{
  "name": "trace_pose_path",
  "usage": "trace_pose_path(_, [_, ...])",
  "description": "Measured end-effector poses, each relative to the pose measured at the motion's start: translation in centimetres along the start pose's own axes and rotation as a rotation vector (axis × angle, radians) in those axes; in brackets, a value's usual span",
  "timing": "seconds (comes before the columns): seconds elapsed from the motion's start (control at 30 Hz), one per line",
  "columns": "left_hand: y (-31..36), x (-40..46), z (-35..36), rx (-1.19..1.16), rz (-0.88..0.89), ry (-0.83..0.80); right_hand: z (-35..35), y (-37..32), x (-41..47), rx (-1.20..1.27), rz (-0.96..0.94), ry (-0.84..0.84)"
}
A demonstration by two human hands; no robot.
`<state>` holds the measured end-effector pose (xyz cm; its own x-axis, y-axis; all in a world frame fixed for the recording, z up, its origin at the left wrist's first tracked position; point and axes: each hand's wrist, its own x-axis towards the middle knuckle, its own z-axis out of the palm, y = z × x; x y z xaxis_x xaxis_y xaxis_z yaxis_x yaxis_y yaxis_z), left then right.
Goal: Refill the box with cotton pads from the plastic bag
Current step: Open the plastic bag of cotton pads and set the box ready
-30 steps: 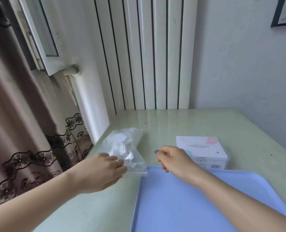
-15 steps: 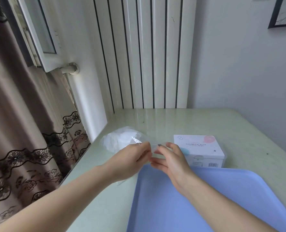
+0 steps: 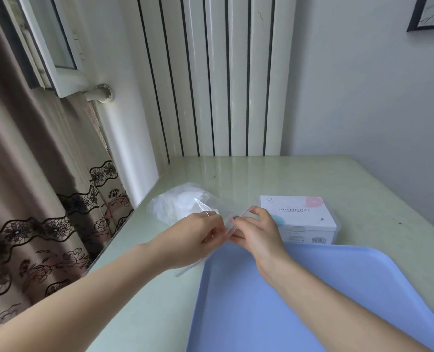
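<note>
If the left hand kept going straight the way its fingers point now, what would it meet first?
The left hand points right, pinching the plastic bag mouth. Straight on it would likely meet the right hand first, almost touching it; beyond that lies the box. Depth is uncertain.

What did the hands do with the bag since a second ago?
The right hand came over to the plastic bag, and now both it and the left hand pinch the bag's mouth. The box and blue tray stayed put.

Legible text on the box

"COSMETIC PUFF" is printed on the lid of the box; smaller print and barcode cannot be read.
</note>
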<state>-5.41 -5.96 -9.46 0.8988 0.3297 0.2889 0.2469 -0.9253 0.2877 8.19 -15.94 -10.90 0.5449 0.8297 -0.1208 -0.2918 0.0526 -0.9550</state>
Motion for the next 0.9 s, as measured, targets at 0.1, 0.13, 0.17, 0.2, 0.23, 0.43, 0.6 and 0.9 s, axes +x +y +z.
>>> trace_pose_path(0.1, [-0.1, 0.0, 0.1, 0.032, 0.012, 0.014, -0.1, 0.2, 0.1, 0.012, -0.017, 0.007])
trace_pose_path(0.13, [0.0, 0.0, 0.1, 0.044, 0.029, 0.016, -0.2, 0.2, 0.0, 0.014, -0.021, 0.014])
trace_pose_path(0.17, [0.0, 0.0, 0.1, 0.058, 0.041, 0.013, -0.2, 0.1, -0.1, 0.009, -0.024, 0.019])
trace_pose_path(0.2, [0.0, 0.0, 0.1, 0.069, 0.045, 0.009, -0.3, 0.1, -0.1, 0.004, -0.025, 0.018])
trace_pose_path(0.23, [-0.1, 0.1, 0.1, 0.079, 0.045, 0.003, -0.4, 0.1, -0.1, 0.000, -0.026, 0.017])
trace_pose_path(0.43, [1.0, 0.4, -0.1, 0.261, 0.012, -0.055, -0.7, 0.1, -0.4, -0.057, -0.053, 0.022])
trace_pose_path(0.6, [2.1, 1.1, -0.3, 0.106, -0.145, -0.033, -0.9, 0.3, -1.4, -0.257, -0.160, -0.027])
trace_pose_path(0.9, [2.2, 1.2, -0.6, -0.142, -0.289, -0.057, -0.4, -0.5, -1.2, -0.337, -0.144, -0.105])
